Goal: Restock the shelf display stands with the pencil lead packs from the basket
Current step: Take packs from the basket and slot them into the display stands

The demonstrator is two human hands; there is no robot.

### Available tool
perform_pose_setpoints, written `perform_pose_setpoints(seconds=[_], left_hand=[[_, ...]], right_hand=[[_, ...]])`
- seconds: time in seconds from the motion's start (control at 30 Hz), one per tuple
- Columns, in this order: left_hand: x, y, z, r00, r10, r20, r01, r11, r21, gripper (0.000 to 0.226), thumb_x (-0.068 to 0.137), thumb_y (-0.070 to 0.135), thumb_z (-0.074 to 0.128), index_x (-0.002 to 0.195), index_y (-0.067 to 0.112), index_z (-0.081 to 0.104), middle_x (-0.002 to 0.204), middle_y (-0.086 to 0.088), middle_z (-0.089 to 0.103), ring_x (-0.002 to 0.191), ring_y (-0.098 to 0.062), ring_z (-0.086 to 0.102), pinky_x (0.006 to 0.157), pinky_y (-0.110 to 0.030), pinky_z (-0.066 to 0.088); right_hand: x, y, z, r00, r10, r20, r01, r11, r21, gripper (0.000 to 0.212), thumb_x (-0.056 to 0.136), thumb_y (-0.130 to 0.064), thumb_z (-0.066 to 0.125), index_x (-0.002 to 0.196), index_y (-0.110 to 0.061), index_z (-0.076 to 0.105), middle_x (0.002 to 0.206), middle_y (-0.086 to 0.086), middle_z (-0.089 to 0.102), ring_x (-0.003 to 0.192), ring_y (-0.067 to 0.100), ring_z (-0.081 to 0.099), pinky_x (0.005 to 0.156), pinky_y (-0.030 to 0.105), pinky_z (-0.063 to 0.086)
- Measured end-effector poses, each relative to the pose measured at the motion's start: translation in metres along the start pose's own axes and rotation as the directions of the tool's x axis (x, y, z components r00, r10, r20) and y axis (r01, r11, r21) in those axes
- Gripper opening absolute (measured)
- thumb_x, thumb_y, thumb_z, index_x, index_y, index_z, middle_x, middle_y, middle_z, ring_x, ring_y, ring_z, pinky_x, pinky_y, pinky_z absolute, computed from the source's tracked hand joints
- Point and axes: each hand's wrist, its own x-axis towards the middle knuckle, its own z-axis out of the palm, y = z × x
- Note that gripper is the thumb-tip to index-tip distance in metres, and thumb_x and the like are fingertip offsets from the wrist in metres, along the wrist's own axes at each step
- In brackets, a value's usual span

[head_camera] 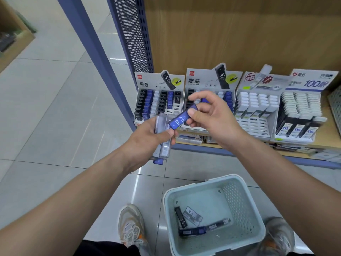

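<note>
Pencil lead packs [160,134] sit gripped in our left hand [145,137]; our right hand [208,113] pinches a blue pack [181,120] above the basket [245,204].

Pale grey glossy floor tiles [46,108] from 6 to 10 o'clock, cut by thin dark joints and streaked with white reflections [115,58] of overhead light. From 12 to 2 o'clock, a wooden back panel [239,34] above a wooden shelf board [329,130] edged in blue, flanked at 11 o'clock by a slanting blue post [92,52] and a dark perforated panel [129,34]. Far off at 10 o'clock, the corner of another wooden unit [16,43].
</note>
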Motion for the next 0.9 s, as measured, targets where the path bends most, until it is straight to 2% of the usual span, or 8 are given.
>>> perform_pose_setpoints(seconds=[0.1,0.2,0.33,0.47,0.6,0.7,0.77,0.9], left_hand=[[0.001,0.002,0.0,0.999,0.005,-0.039,-0.005,1.0,0.017,0.013,0.102,0.013,0.058,0.109,0.023,0.064,0.075,0.005,0.07,0.069,-0.008,0.066,0.05,-0.029,0.055],[0.003,0.003,0.0,0.997,0.003,-0.082,-0.001,1.0,0.027,0.012,0.102,0.016,0.058,0.111,0.022,0.064,0.074,0.003,0.069,0.069,-0.01,0.065,0.058,-0.034,0.055],[0.005,0.003,0.001,0.992,0.005,-0.126,-0.002,1.0,0.025,0.012,0.103,0.014,0.057,0.107,0.023,0.064,0.072,0.006,0.069,0.067,-0.009,0.065,0.061,-0.033,0.057],[0.006,0.002,-0.001,0.985,0.036,-0.168,-0.029,0.999,0.042,0.012,0.104,0.013,0.056,0.108,0.021,0.064,0.07,0.007,0.068,0.067,-0.01,0.063,0.068,-0.037,0.055],[0.007,0.004,-0.005,0.972,0.057,-0.226,-0.048,0.998,0.048,0.011,0.103,0.016,0.057,0.111,0.02,0.064,0.074,0.004,0.069,0.07,-0.012,0.064,0.07,-0.039,0.056],[0.008,0.007,-0.008,0.97,0.075,-0.23,-0.063,0.996,0.061,0.014,0.103,0.016,0.058,0.115,0.021,0.064,0.075,0.01,0.071,0.068,-0.008,0.067,0.068,-0.039,0.058],[0.008,0.011,-0.01,0.97,0.078,-0.23,-0.067,0.996,0.057,0.016,0.103,0.016,0.058,0.116,0.02,0.064,0.078,0.009,0.072,0.068,-0.007,0.067,0.069,-0.04,0.059],[0.01,0.018,-0.022,0.947,0.061,-0.316,-0.022,0.992,0.126,0.015,0.101,0.02,0.061,0.115,0.025,0.062,0.099,-0.002,0.074,0.079,-0.013,0.068,0.072,-0.04,0.062]], right_hand=[[-0.006,0.005,-0.007,1.0,0.003,-0.016,-0.004,1.0,-0.02,0.017,0.091,0.003,0.067,0.099,-0.012,0.065,0.076,0.006,0.073,0.071,0.02,0.071,0.066,0.027,0.057],[-0.009,0.009,-0.01,0.998,0.054,-0.024,-0.055,0.998,-0.036,0.016,0.086,0.002,0.074,0.09,-0.01,0.064,0.074,0.007,0.072,0.069,0.021,0.073,0.064,0.027,0.058],[-0.011,0.011,-0.011,0.996,0.08,0.048,-0.076,0.993,-0.088,0.012,0.085,-0.001,0.075,0.087,-0.009,0.067,0.072,0.011,0.072,0.066,0.022,0.07,0.06,0.026,0.056],[-0.009,0.013,-0.01,0.992,0.088,0.086,-0.077,0.989,-0.124,0.011,0.088,-0.002,0.073,0.092,-0.012,0.07,0.073,0.009,0.071,0.066,0.02,0.069,0.059,0.026,0.055],[-0.003,0.014,-0.005,0.979,0.129,0.158,-0.101,0.979,-0.176,0.021,0.086,-0.002,0.075,0.101,-0.015,0.069,0.081,0.008,0.076,0.072,0.02,0.072,0.062,0.027,0.054],[0.002,0.016,0.004,0.961,0.135,0.242,-0.078,0.969,-0.233,0.04,0.085,-0.005,0.078,0.117,-0.025,0.065,0.084,0.008,0.076,0.079,0.019,0.073,0.078,0.036,0.059],[0.006,0.017,0.009,0.951,0.116,0.287,-0.059,0.978,-0.201,0.054,0.086,-0.004,0.076,0.127,-0.035,0.06,0.085,0.011,0.074,0.081,0.024,0.07,0.087,0.043,0.057],[0.024,0.014,0.008,0.96,0.079,0.269,-0.035,0.986,-0.164,0.057,0.088,-0.002,0.072,0.132,-0.036,0.057,0.083,0.009,0.069,0.078,0.026,0.071,0.073,0.035,0.059]])
